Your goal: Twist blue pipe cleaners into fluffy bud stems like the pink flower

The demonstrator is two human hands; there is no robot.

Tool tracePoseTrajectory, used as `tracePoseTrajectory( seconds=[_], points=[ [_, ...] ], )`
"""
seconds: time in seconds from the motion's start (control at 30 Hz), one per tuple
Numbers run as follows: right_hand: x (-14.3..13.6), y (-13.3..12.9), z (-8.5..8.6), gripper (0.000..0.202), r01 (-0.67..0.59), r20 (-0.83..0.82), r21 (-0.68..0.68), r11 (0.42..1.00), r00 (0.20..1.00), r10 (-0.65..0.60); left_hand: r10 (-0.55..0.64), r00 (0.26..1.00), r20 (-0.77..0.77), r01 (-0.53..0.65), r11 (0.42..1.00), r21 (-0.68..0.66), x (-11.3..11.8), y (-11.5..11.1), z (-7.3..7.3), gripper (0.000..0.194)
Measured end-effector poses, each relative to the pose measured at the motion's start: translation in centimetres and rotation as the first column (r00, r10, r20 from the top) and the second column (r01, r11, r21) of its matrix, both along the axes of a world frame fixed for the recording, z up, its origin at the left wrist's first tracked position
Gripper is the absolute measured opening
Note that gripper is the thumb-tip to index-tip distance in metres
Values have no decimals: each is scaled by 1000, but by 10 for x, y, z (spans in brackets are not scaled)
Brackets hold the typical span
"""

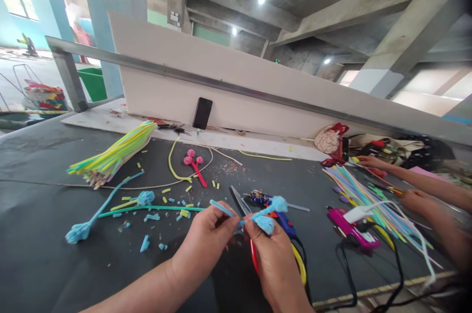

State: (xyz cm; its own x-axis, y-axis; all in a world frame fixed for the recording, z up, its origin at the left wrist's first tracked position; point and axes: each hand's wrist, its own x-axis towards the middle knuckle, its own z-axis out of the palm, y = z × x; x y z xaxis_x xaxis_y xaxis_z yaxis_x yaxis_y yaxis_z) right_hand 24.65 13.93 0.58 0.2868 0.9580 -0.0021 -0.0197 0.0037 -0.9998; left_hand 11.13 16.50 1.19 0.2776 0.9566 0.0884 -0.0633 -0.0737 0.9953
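Observation:
My left hand (212,229) is closed in a pinch on a blue pipe cleaner (221,208), whose free end sticks out to the upper left. Fingers of my right hand (275,259) pinch the same blue piece, and two fluffy blue tufts (279,204) stand out above them. Scissors (240,201) with a red handle lie under or within my right hand; I cannot tell which. Just behind is a blue glue gun (286,225). Left of my hands are a blue tufted stem (79,232), a green pipe cleaner (155,209) and blue and yellow snippets (145,242).
A yellow-green pipe cleaner bundle (114,151) lies at left, a pink flower-like piece (195,165) farther back. A phone (202,113) leans on the back board. Right are pastel pipe cleaners (363,190), a pink power strip (352,228), cables and another person's hands (416,205).

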Motion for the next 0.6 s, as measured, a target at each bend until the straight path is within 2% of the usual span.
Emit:
tracePoseTrajectory(
  seconds=[0.07, 0.17, 0.23, 0.27, 0.33, 0.4, 0.43, 0.5, 0.6],
  points=[
    [-1, -2, 0, 24, 22, -11, -14, 1000, 1000, -22, 45, 993, -104, -25, 981, 193, -3, -2, 0, 17],
    [-6, -4, 2, 26, 25, -28, -69, 997, 999, -27, 103, 948, -300, 64, 864, 499, -8, -4, 0, 19],
    [-7, -4, 2, 28, 20, 13, -95, 995, 1000, -19, 114, 918, -379, 130, 817, 561, -9, -5, 2, 20],
    [-7, -4, 2, 29, 10, 37, -91, 996, 999, -7, 118, 914, -389, 129, 824, 552, -8, -5, 2, 20],
    [-4, -3, -1, 29, 0, 72, -51, 999, 997, 4, 105, 930, -352, 67, 894, 443, -5, -4, 4, 22],
    [0, -2, -5, 28, -6, 80, -21, 1000, 997, 8, 13, 966, -260, 35, 983, 180, -1, -3, 5, 25],
    [2, -2, -6, 28, -12, 74, -18, 1000, 997, 13, -52, 981, -188, 57, 998, 26, 0, -3, 5, 26],
    [4, -2, -7, 28, -35, 55, -15, 999, 998, 36, -176, 984, -5, 172, 965, -200, 2, -3, 6, 28],
    [3, -2, -4, 27, -73, 54, 38, 997, 996, 71, -243, 934, 263, 322, 891, -321, 0, -3, 9, 28]
  ],
)
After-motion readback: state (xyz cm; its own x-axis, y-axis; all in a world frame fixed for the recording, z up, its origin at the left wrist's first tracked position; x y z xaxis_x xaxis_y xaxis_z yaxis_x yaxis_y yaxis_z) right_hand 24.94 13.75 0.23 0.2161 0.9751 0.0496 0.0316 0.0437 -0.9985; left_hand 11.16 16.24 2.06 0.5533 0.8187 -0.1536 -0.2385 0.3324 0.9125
